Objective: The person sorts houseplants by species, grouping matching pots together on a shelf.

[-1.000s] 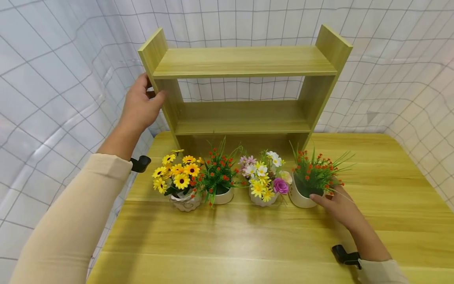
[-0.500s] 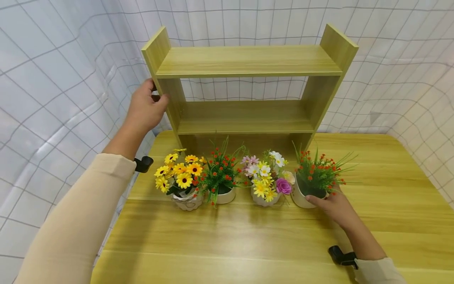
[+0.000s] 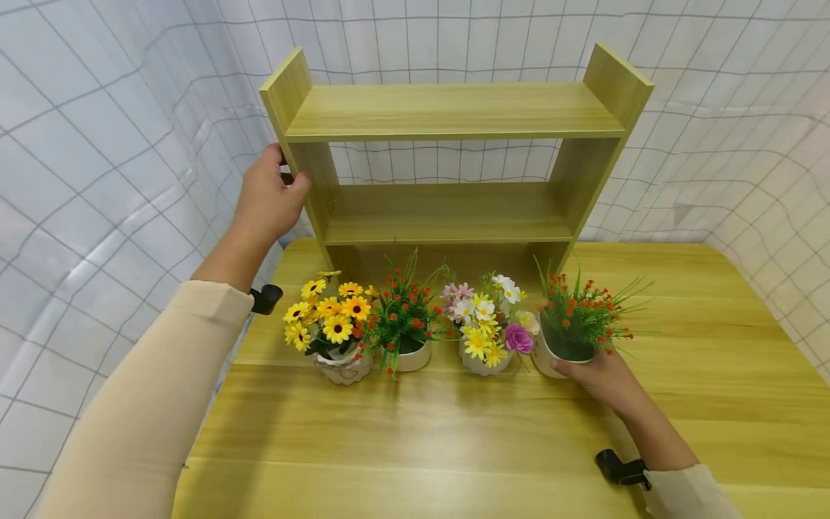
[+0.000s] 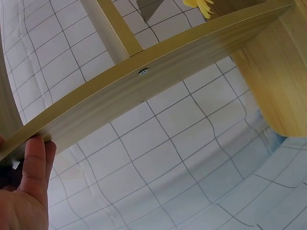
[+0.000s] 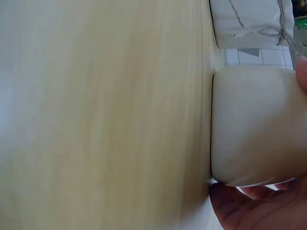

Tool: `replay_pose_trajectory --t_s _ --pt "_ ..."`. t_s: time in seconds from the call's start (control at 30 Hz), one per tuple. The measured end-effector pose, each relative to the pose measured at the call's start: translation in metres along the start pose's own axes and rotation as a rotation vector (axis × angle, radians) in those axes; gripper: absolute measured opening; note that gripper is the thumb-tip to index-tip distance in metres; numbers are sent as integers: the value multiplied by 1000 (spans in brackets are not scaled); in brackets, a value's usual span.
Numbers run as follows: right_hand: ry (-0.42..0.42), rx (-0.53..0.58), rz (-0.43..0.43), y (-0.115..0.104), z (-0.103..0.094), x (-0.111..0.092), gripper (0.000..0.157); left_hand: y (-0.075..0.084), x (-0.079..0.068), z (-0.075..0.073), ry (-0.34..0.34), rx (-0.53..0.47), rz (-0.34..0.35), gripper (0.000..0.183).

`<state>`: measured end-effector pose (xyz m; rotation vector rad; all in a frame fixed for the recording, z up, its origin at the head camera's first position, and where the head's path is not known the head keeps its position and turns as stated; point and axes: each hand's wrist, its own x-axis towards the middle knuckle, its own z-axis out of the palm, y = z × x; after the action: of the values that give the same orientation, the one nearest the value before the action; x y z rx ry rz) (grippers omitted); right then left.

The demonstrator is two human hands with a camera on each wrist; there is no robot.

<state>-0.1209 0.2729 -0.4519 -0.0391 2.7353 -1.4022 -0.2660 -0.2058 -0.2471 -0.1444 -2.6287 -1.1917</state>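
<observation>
My left hand [image 3: 271, 198] grips the left side panel of a wooden shelf [image 3: 447, 112], thumb on the inner side and fingers outside. The left wrist view shows the fingers of this hand [image 4: 33, 177] against the panel's edge. At the right end of a row, my right hand [image 3: 606, 378] holds a white pot [image 3: 547, 357] with green grass and small red flowers [image 3: 580, 310]. Its thumb lies across the pot's front, with the fingers on the right side and partly hidden. In the right wrist view the pot [image 5: 259, 124] stands on the tabletop.
Left of the held pot stand a mixed-flower pot [image 3: 483, 364], another red-flowered pot [image 3: 413, 358] and a yellow-flowered pot [image 3: 342, 369], all in front of the shelf. They share a wooden table [image 3: 428, 447]. A white grid-patterned curtain [image 3: 700, 166] surrounds it.
My right thumb has slid slightly left and lower across the pot's front. The left hand keeps its grip on the shelf. The head view has shifted a little.
</observation>
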Motion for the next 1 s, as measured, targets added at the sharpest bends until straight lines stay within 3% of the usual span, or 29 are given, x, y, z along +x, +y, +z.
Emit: replay_pose_trajectory --t_s 0.23,0.5,0.77,1.0 --pt "-1 -9 64 -3 0 -3 98 1 0 1 6 11 8 54" --pt "12 -23 59 -1 1 -7 92 2 -2 2 0 10 -1 54" --pt "59 -99 82 -4 -2 -12 79 2 -2 3 4 9 -6 54" --pt "112 -79 100 -15 -9 -23 72 4 -4 3 7 21 -12 55"
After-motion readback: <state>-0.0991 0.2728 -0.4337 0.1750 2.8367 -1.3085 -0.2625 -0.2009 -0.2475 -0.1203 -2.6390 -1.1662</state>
